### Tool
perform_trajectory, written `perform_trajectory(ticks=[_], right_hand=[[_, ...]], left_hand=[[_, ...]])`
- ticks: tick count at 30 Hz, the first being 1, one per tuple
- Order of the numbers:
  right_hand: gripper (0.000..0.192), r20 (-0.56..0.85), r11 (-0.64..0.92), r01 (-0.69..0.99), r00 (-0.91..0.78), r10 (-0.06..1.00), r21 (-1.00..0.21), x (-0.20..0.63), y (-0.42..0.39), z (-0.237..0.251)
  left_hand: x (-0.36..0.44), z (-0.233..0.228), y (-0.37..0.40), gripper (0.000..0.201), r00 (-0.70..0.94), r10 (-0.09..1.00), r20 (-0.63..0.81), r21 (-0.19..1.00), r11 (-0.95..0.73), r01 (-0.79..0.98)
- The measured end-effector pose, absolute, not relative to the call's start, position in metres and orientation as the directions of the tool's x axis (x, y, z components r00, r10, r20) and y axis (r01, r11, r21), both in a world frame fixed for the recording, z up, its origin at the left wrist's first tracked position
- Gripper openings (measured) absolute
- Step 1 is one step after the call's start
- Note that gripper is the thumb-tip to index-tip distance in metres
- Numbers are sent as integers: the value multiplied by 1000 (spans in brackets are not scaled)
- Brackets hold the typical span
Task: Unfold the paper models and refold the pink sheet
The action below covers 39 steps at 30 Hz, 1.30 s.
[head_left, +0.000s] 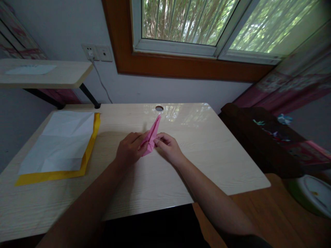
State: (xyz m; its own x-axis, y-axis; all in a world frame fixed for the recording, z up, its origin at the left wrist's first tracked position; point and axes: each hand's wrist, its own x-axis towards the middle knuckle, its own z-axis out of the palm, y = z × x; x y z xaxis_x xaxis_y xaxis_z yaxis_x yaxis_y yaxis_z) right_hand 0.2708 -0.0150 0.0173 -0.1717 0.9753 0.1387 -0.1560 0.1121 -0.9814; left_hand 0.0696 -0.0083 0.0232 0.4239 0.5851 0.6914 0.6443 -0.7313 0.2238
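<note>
Both hands pinch a folded pink paper [152, 135] on the desk [207, 151]: left hand [130, 148] clasps its lower edge, right hand [167, 146] nips beside it (tip pointing away).

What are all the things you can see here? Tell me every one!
folded paper: 1, pink, held over the desk middle, tip pointing away
white sheet: 1, white, creased, desk's left side, on the yellow sheet
yellow sheet: 1, yellow, under the white one
desk: 1, pale wood, with a round hole at the back
shelf: 1, pale wood, upper left
wall sockets: 2, white, left of the window
window: 1, brown-framed, above the desk
left hand: 1, pinching the paper
right hand: 1, pinching the paper
</note>
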Motion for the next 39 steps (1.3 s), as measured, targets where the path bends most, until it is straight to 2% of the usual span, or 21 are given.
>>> perform_trajectory(ticks=[4,10,21,29,39], right_hand=[[21,145,115,-172,-172,974,-978,271,-14,17],[22,126,100,-154,-166,978,-983,272,-14,19],[23,115,85,-173,-170,979,-981,271,-14,20],[24,120,94,-165,-156,980,-982,273,-13,16],[21,148,108,-207,-189,971,-972,274,-13,16]], left_hand=[[70,26,-8,45,439,551,710,156,-731,664],[71,30,-10,42,433,523,734,130,-734,666],[70,29,-11,40,412,517,750,145,-736,661],[71,32,-12,41,403,574,713,210,-723,658],[71,30,-12,41,415,573,707,189,-719,669]])
